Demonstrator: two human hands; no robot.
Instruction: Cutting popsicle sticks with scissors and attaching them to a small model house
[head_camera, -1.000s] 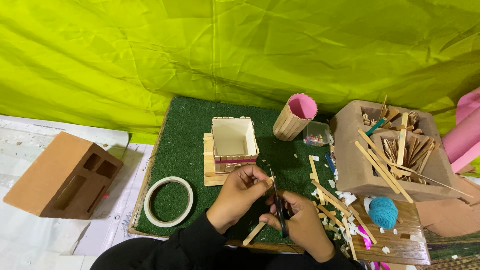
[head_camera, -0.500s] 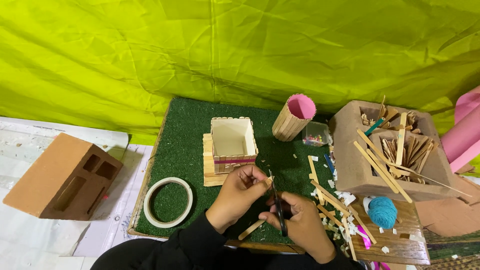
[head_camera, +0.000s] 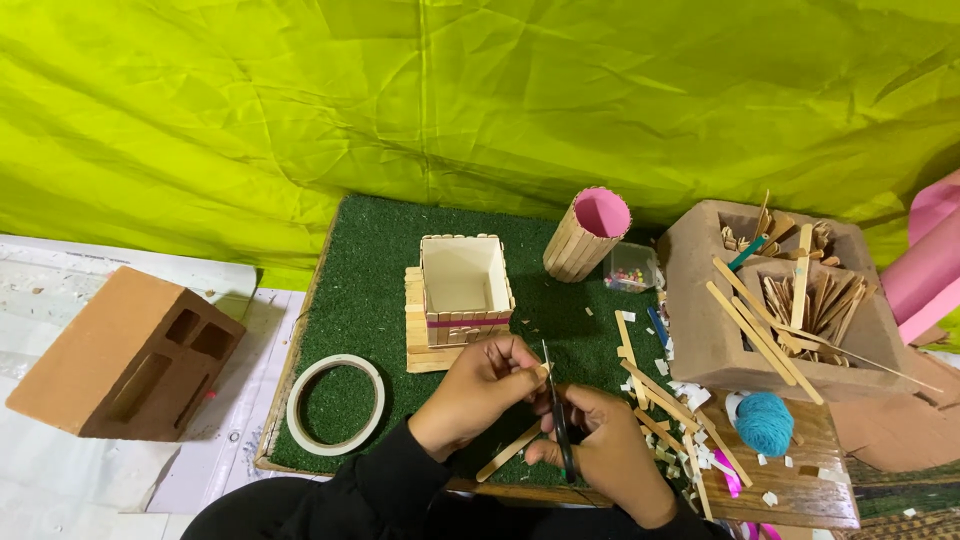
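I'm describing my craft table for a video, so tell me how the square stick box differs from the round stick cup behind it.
The square stick box stands upright on a base of flat sticks; the round stick cup leans tilted on the green mat. The box is pale inside with a pink band round its walls; the cup is lined pink. The box looks wider, the cup narrower. Both are open-topped and built of craft sticks.

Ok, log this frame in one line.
left hand: holds stick piece | right hand: holds scissors at stick | surface: green mat
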